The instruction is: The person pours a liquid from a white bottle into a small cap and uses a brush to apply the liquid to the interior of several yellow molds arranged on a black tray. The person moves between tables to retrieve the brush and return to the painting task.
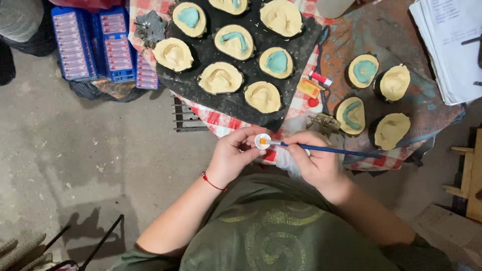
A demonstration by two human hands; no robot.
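**Paintbrush loaded from a small cap above the lap**

Paintbrush with a thin blue handle (326, 149) lies nearly level, its long axis running across the view: the tip points toward the person's left and the handle end trails off to the right, sloping slightly down. The tip sits in a small round white cap holding orange paint (262, 141), held over the lap just off the near edge of the table. The brush looks light and stiff, easy to steer from a grip close to the bristles; the cap looks light, shallow and easy to tip, so it is best taken by its rim.

The right hand (312, 159) pinches the brush handle near the bristle end, fingers curled around it. The left hand (236, 153) pinches the cap between thumb and fingertips, the rest of the fingers curled in; a red cord circles that wrist.

Beyond the hands, a table with a red-and-white checked cloth (296, 108) carries a black tray (236, 103) of pale yellow plaster dental casts, some with teal impression material, one of them (221, 78) near the tray's near edge. Four more casts in black bases sit toward the table's right side, including one with teal filling (362, 71). A small red-and-white tube (320, 78) and a yellow packet (310, 88) lie between. Blue crates (95, 42) stand on the concrete floor at left; papers (449, 45) rest at the far right corner.
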